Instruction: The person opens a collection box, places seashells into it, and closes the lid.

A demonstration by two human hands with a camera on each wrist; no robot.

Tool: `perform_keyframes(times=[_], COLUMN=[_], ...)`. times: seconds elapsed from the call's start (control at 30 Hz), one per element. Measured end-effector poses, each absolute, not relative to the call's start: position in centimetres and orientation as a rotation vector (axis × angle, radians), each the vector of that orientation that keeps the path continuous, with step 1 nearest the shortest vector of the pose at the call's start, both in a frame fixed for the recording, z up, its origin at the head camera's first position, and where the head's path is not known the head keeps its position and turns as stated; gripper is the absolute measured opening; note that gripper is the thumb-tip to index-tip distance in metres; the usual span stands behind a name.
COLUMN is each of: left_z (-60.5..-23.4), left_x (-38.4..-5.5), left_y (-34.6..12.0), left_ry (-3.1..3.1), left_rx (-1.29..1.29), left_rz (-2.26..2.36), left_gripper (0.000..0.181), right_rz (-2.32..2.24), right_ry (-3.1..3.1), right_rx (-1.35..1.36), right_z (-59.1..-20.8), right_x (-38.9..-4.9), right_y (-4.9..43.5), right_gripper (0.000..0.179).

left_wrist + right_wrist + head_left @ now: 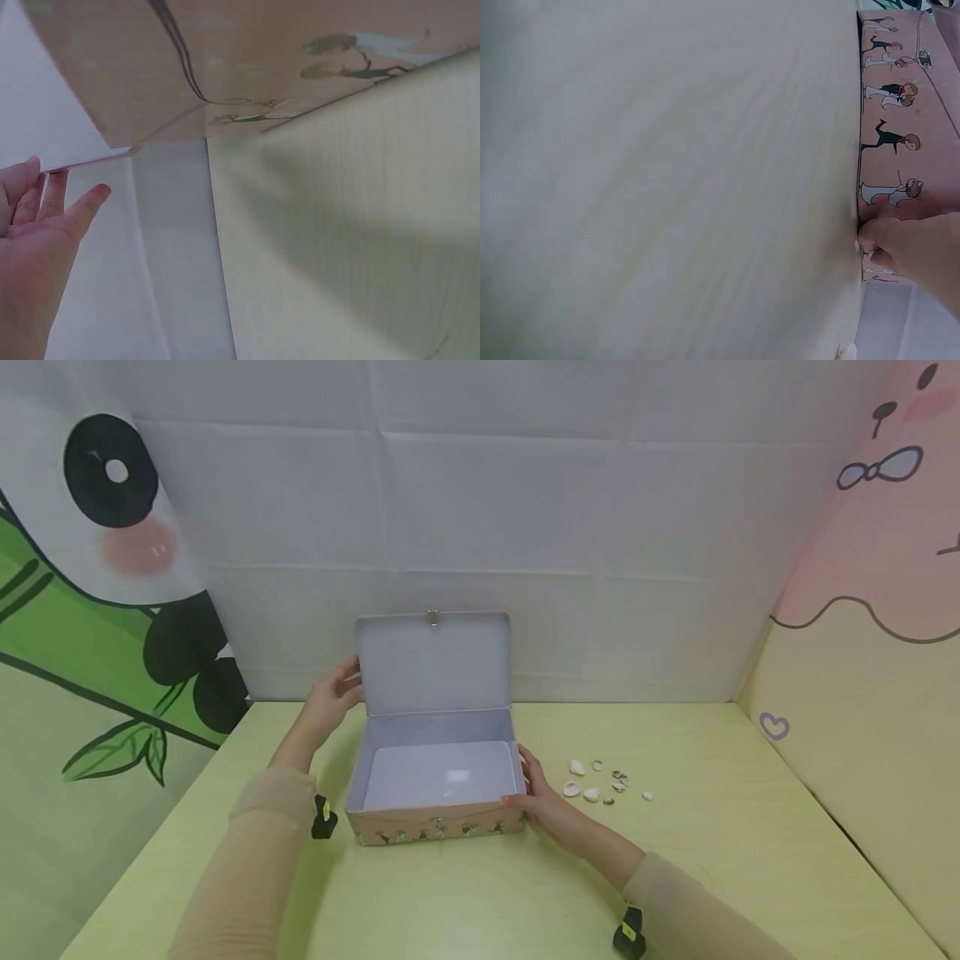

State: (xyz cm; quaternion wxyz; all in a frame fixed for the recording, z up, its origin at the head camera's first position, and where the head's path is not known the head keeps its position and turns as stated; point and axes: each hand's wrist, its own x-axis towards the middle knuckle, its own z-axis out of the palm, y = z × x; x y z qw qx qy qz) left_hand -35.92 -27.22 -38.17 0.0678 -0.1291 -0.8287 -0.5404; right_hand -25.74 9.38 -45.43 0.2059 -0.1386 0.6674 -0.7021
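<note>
A pink tin box (393,828) with small cartoon figures stands on the table, its hinged lid (435,664) raised upright at the back. The pale inside holds nothing, and a metal clasp (432,618) sits at the lid's top edge. My left hand (327,703) is at the lid's left edge; in the left wrist view its thumb and fingertips pinch the lid's rim. The right hand (553,810) grips the box's front right corner, thumb on the front wall, fingers along the right side. In the right wrist view, this hand (922,244) lies against the printed front.
Several small white seashells (592,795) and rings (597,765) lie scattered to the right of the box. Behind the table (675,860) hangs a pale cloth backdrop (487,510). Printed panels stand at both sides, a green one (45,585) and a pink and cream one (862,693).
</note>
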Motion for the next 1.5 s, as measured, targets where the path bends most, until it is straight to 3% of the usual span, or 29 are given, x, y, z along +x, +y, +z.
perform_keyframes(times=[0.83, 1.5], left_z=[-40.1, -39.7], left_x=[-35.5, -35.3], left_y=[-27.7, -27.5], left_ry=[-2.567, -2.463], left_rx=[-0.460, -0.323], left_rz=[-1.778, -1.666], left_gripper=[0.083, 0.063], right_rz=[-1.878, -1.844], right_ry=[1.897, 1.962], right_rx=[-0.435, -0.471], right_z=[-45.1, -44.9], right_x=[-24.0, -23.8], right_y=[10.5, 10.5], right_gripper=[0.091, 0.090])
